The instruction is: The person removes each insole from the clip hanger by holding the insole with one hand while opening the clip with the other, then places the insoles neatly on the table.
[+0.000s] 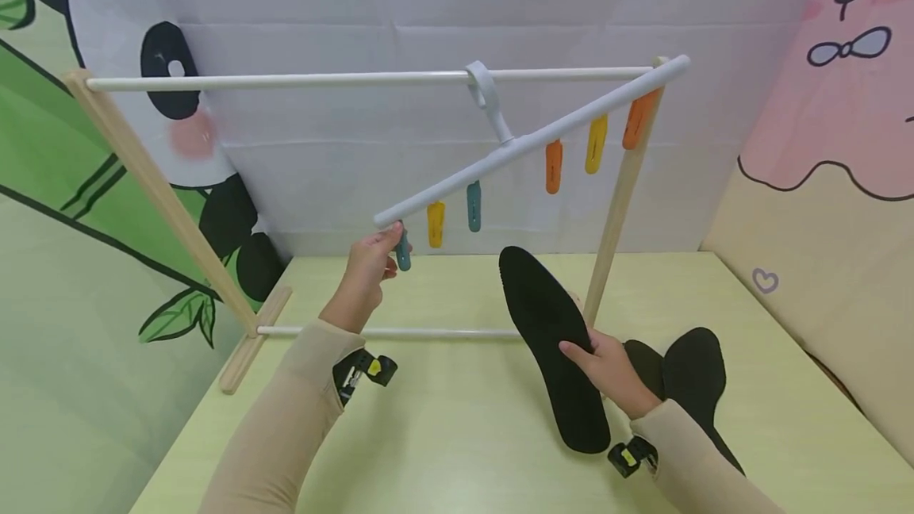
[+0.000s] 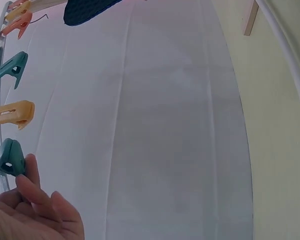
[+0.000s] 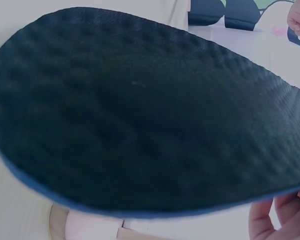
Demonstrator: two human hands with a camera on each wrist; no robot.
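My left hand pinches a teal clip at the low left end of a white hanger bar. In the left wrist view, fingers of that hand lie against the teal clip, just below a yellow clip. My right hand grips a black insole around its middle, thumb on the near face. The insole is held tilted above the table, toe end up. Its dark textured face fills most of the right wrist view, with blue showing along the lower edge.
The hanger bar slants up to the right, hooked over the top rail of a wooden-sided rack. More yellow, teal and orange clips hang along it. Other black insoles lie on the table at right.
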